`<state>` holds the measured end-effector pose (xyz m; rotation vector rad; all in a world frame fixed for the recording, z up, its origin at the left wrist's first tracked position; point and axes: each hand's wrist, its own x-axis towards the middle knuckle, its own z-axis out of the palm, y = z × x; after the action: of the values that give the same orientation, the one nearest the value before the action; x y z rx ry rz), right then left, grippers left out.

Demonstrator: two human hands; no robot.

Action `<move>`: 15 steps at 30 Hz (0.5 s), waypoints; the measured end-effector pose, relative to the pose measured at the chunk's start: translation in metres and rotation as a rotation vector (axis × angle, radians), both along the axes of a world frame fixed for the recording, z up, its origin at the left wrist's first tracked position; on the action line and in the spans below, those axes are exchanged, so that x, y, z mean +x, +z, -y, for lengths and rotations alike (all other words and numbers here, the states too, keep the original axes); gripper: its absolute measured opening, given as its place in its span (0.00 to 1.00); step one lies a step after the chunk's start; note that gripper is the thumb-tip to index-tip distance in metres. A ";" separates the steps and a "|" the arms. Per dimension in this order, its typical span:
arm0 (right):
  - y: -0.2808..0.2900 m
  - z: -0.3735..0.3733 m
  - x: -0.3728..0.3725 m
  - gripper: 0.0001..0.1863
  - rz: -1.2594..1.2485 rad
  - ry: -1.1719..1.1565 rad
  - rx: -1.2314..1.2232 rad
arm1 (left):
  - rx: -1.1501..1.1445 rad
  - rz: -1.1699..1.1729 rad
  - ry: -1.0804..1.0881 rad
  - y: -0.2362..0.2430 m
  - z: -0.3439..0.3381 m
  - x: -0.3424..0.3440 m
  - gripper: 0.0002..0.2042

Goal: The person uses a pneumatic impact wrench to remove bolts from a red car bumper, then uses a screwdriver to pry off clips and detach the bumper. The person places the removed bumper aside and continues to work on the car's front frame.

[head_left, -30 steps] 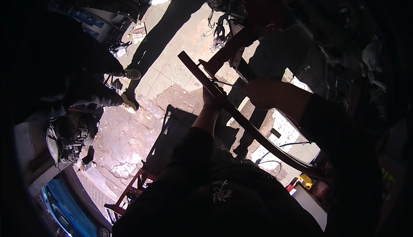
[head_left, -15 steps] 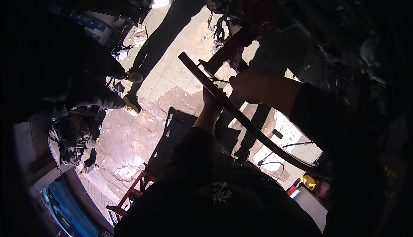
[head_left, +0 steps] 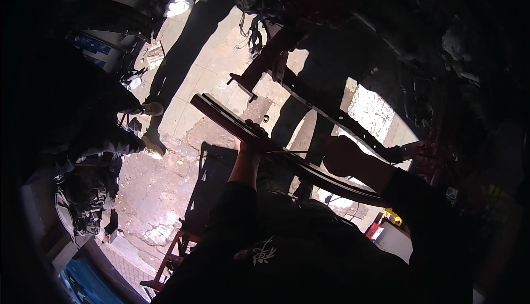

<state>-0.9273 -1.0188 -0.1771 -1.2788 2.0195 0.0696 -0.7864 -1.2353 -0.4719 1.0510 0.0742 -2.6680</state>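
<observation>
My left hand (head_left: 257,128) is wrapped around a long, curved, dark red bumper beam (head_left: 309,169), its fingers coming over the far edge. The beam slants from the middle of the view down to the lower right. My right hand (head_left: 345,158) is closed in shadow above the beam. A thin rod-like tool (head_left: 288,152) runs from its fingers leftward across the beam; its exact kind is too dark to make out. Just beyond the beam, apart from it, is the flanged end of a dark red frame rail (head_left: 243,86). A small ring-shaped piece (head_left: 266,118) shows beside my left fingers.
A stripped vehicle front with hanging wires (head_left: 255,33) fills the far side. At left a person stands, shoes (head_left: 153,148) on the floor, near a dark headlight-like assembly (head_left: 88,204). A red metal stand (head_left: 174,254), a blue car (head_left: 88,282) and a white box (head_left: 392,238) are nearer.
The beam has come away from the rail end, toward me, and tilted flatter. Both my hands have moved nearer with it. The whole view has also shifted.
</observation>
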 end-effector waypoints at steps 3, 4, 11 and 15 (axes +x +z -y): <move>0.009 -0.132 0.006 0.18 -0.057 -0.404 -0.110 | -0.134 -0.602 -0.001 -0.025 -0.016 -0.017 0.18; 0.016 -0.184 0.008 0.18 -0.110 -0.415 -0.096 | -0.073 -0.672 -0.023 -0.035 -0.023 -0.024 0.17; 0.069 -0.493 0.027 0.53 -0.336 -0.440 0.240 | -0.176 -0.840 -0.153 -0.069 -0.076 -0.008 0.09; 0.057 -0.586 0.039 0.45 -0.420 -0.431 0.298 | -0.113 -1.050 -0.221 -0.079 -0.093 0.015 0.11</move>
<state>-0.8883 -0.4330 -0.1202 -0.6613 2.4855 0.4481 -0.7716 -1.1420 -0.5509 -0.4756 0.0065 -3.0521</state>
